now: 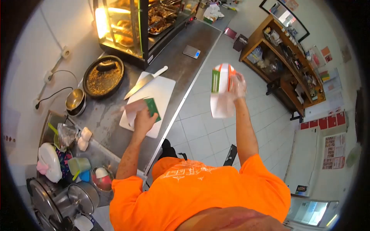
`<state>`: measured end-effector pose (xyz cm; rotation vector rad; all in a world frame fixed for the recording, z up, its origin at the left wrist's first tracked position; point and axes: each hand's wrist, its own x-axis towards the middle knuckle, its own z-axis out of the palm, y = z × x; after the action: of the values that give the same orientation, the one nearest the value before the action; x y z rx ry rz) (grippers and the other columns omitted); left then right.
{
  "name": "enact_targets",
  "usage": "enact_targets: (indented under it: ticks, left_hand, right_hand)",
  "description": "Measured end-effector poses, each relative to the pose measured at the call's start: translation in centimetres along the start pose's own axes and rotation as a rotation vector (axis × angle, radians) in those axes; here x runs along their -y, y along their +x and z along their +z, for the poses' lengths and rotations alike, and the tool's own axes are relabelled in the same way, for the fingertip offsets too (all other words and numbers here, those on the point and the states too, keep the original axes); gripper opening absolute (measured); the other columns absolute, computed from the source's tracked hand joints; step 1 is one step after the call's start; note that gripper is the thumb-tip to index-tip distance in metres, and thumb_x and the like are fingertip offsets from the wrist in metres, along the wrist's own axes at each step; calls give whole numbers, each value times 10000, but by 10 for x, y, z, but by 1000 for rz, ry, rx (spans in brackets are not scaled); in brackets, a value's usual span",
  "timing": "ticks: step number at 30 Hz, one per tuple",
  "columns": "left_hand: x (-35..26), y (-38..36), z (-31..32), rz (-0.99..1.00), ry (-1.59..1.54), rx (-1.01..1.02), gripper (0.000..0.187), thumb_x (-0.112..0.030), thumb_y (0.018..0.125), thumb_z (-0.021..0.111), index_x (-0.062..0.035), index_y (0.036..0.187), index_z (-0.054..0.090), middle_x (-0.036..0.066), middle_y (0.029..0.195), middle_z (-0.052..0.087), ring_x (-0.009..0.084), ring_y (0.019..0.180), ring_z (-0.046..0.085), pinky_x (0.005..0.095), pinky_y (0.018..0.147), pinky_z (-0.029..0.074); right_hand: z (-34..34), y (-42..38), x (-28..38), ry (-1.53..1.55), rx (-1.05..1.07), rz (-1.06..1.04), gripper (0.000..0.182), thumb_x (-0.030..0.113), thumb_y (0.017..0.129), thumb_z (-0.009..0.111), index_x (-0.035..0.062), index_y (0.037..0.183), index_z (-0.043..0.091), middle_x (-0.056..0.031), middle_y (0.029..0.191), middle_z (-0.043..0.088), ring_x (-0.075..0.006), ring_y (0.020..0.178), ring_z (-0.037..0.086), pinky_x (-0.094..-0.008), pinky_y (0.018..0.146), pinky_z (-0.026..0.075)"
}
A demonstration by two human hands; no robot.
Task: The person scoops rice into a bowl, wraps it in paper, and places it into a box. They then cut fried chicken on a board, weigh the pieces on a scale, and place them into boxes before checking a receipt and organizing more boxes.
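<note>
My left hand (145, 121) holds a green and pale folded carton (151, 109) above the white cutting board (165, 91); part of the carton is smeared by motion. My right hand (238, 85), which looks covered by a clear glove, grips an opened white, orange and green carton (222, 90) over the floor, right of the counter. A knife with a white handle (160, 71) lies across the board's upper left edge, its blade pointing down and left. To the left of the board, a round dark pan (88, 91) holds brown crumbs and a dark object.
A lit glass food warmer (144, 27) stands at the back of the metal counter (111, 127). A small scale (191, 52) sits near the counter's edge. Metal bowls (75, 101), containers and pots (83, 198) crowd the lower left. A wooden shelf (283, 61) stands at right.
</note>
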<state>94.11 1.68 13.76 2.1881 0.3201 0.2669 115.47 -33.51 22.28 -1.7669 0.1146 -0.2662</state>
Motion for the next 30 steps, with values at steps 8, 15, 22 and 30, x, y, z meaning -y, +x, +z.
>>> enact_targets:
  ticks: [8, 15, 22, 30]
  left_hand:
    - [-67, 224, 165, -20, -109, -77, 286, -236, 731, 632, 14, 867, 596, 225, 831, 643, 427, 804, 605, 485, 760, 477]
    - [-39, 353, 299, -475, -281, -376, 317, -264, 760, 707, 10, 863, 587, 173, 753, 664, 231, 732, 671, 355, 659, 515]
    - [-54, 372, 314, -618, -189, -409, 505, -374, 745, 741, -9, 1060, 590, 124, 857, 687, 233, 751, 660, 333, 730, 499]
    - [-132, 320, 297, -554, -75, -622, 289, -205, 812, 681, -20, 1023, 614, 79, 839, 681, 159, 755, 623, 283, 713, 467]
  right_hand:
    - [142, 286, -45, 638, 71, 271, 299, 73, 855, 571, 38, 1142, 495, -118, 986, 622, -226, 819, 641, -391, 693, 550]
    - [263, 427, -197, -26, 354, 272, 188, 163, 821, 589, 9, 921, 626, -126, 914, 643, -222, 809, 620, -360, 671, 495]
    - [270, 417, -189, 409, 481, 794, 292, 157, 865, 583, 84, 1145, 539, -72, 917, 591, -209, 783, 595, -375, 654, 522]
    - [178, 414, -234, -597, 1082, -668, 313, 210, 847, 538, 105, 1135, 602, -140, 997, 619, -326, 861, 591, -407, 747, 491]
